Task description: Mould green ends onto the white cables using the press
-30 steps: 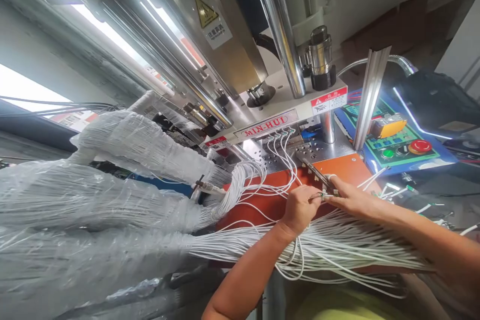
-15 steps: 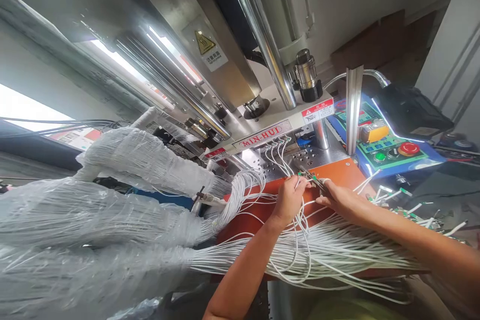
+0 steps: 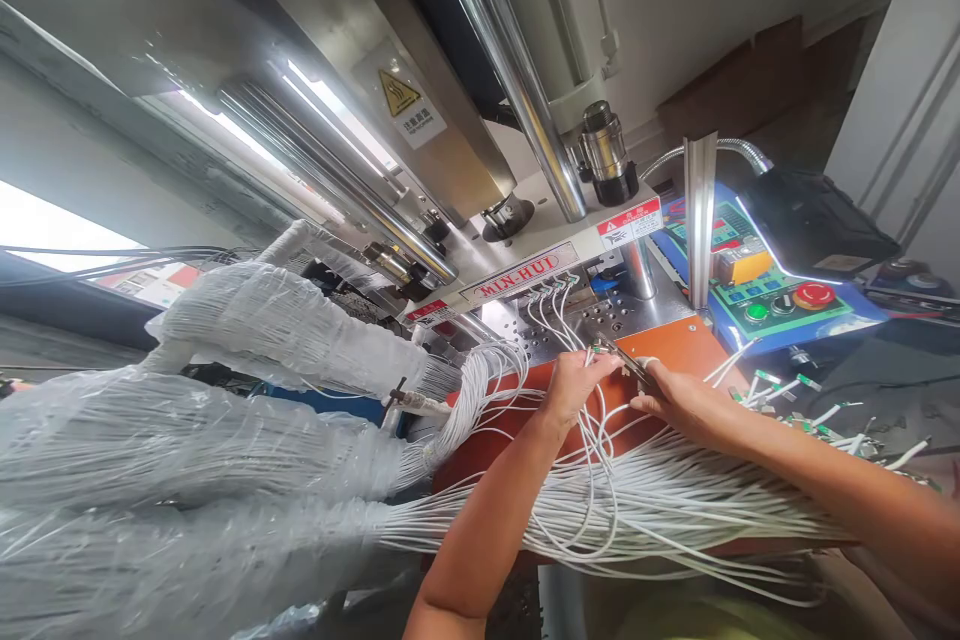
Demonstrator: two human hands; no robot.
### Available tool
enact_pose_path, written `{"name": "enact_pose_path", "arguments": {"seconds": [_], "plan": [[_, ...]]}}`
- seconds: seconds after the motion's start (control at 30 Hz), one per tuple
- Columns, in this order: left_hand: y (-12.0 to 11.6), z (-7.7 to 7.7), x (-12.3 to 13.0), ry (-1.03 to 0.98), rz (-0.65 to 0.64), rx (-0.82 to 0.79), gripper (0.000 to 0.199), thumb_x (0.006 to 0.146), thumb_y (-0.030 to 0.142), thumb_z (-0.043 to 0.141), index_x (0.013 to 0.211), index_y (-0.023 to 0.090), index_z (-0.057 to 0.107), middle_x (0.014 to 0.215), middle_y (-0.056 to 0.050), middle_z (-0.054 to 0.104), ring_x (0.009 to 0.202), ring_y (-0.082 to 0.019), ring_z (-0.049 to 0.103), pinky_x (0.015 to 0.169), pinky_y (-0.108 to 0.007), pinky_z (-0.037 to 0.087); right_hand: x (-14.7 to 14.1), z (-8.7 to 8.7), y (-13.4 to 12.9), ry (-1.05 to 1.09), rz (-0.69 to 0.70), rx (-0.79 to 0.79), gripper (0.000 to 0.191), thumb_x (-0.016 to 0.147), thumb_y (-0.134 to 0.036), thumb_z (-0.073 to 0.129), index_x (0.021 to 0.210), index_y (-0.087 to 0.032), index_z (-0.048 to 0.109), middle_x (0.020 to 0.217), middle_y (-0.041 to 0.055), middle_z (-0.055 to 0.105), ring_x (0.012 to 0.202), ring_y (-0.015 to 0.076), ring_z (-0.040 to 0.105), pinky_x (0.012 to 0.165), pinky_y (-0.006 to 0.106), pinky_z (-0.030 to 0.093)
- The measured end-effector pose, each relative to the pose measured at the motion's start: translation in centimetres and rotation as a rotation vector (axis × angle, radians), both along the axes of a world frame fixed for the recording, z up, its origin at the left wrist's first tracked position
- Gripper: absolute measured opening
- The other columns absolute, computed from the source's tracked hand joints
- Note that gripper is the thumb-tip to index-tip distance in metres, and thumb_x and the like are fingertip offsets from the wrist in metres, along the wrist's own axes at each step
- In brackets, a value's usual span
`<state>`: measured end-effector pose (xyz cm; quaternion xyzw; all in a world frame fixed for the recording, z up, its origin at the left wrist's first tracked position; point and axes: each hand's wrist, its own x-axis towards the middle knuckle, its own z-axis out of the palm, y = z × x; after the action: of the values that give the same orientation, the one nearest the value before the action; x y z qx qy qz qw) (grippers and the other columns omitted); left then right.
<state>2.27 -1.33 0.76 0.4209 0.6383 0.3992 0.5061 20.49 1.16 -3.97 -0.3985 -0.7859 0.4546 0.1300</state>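
My left hand [image 3: 574, 382] is closed, thumb and fingers pinching a white cable near its small green-and-metal end [image 3: 598, 349]. In my right hand [image 3: 694, 405] is a slim metal tool that looks like pliers [image 3: 634, 366]. Its narrow tips reach to the cable end at my left fingertips; whether they touch it, I cannot tell. Loose white cables [image 3: 600, 440] hang in loops below my left hand. Both hands are above the orange machine table [image 3: 682, 345]. Several cables with green ends [image 3: 555, 288] sit in the press just beyond.
The press plate [image 3: 525, 272] and its steel columns stand ahead. A control panel [image 3: 780, 298] with a red button is at the right. Plastic-wrapped cable bundles [image 3: 187, 430] fill the left. Fanned cables [image 3: 675, 490] cross the table's front, their green-tipped ends [image 3: 806, 383] at the right.
My left hand has shifted slightly left, and its fingers now sit lower on the cable end. A green piece seen by the tool's jaws before no longer shows. The camera view has shifted slightly.
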Motion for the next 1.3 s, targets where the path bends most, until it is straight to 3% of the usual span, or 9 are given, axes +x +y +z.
{"name": "enact_pose_path", "arguments": {"seconds": [0.07,0.17,0.4,0.63,0.87,1.2,1.3], "plan": [[-0.6,-0.3,0.2,-0.101,-0.024,-0.145,0.027,0.065,0.038,0.075,0.069,0.012,0.070,0.045,0.008,0.036,0.044,-0.004,0.024,0.045,-0.022,0.016,0.1,0.1,0.0,-0.003,0.001,-0.009,0.032,0.088,-0.039,0.051,0.116,-0.025,0.043,0.096,0.0077,0.068,0.088,0.0239,0.064,0.069,0.030,0.042],[-1.3,-1.2,0.6,-0.190,-0.023,-0.235,0.029,0.059,0.037,0.080,0.061,0.011,0.066,0.045,0.006,0.042,0.045,-0.004,0.032,0.045,-0.021,0.019,0.1,0.4,0.1,-0.070,0.007,-0.027,0.032,0.089,-0.042,0.049,0.115,-0.025,0.042,0.097,0.0080,0.067,0.089,0.0247,0.064,0.071,0.032,0.042],[-1.0,-2.9,0.7,-0.211,0.051,-0.264,0.029,0.059,0.034,0.081,0.067,0.009,0.068,0.051,0.003,0.053,0.050,-0.004,0.039,0.052,-0.020,0.032,0.1,1.6,0.1,-0.112,0.043,-0.065,0.026,0.089,-0.040,0.047,0.108,-0.024,0.040,0.103,0.0110,0.067,0.093,0.0259,0.064,0.073,0.033,0.042],[-1.2,-4.1,0.5,-0.169,0.044,-0.165,0.028,0.063,0.037,0.077,0.065,0.011,0.066,0.046,0.004,0.047,0.043,-0.005,0.035,0.043,-0.021,0.020,-0.1,1.8,0.2,-0.134,0.068,-0.040,0.025,0.091,-0.038,0.045,0.109,-0.023,0.038,0.105,0.0119,0.066,0.095,0.0268,0.063,0.073,0.032,0.042],[-1.0,-4.2,0.4,-0.174,0.001,-0.153,0.024,0.066,0.034,0.074,0.067,0.012,0.066,0.044,0.004,0.046,0.040,-0.005,0.037,0.042,-0.021,0.021,0.1,2.2,0.1,-0.154,0.061,-0.045,0.022,0.092,-0.039,0.044,0.105,-0.024,0.036,0.102,0.0107,0.065,0.092,0.0263,0.064,0.071,0.031,0.041],[-0.7,-4.0,1.2,-0.208,0.142,-0.184,0.021,0.063,0.029,0.074,0.059,0.012,0.062,0.045,0.003,0.049,0.039,-0.006,0.041,0.041,-0.021,0.026,-0.7,1.7,-0.4,-0.257,0.049,0.041,0.035,0.091,-0.035,0.047,0.121,-0.020,0.036,0.107,0.0143,0.066,0.096,0.0298,0.064,0.070,0.032,0.041],[-0.4,-3.7,0.8,-0.117,0.050,-0.195,0.021,0.068,0.029,0.071,0.060,0.014,0.059,0.041,0.004,0.047,0.037,-0.006,0.041,0.041,-0.020,0.028,-1.0,1.5,-0.5,-0.268,0.035,0.049,0.038,0.091,-0.032,0.048,0.124,-0.018,0.035,0.105,0.0155,0.067,0.096,0.0300,0.064,0.071,0.033,0.041]]}}
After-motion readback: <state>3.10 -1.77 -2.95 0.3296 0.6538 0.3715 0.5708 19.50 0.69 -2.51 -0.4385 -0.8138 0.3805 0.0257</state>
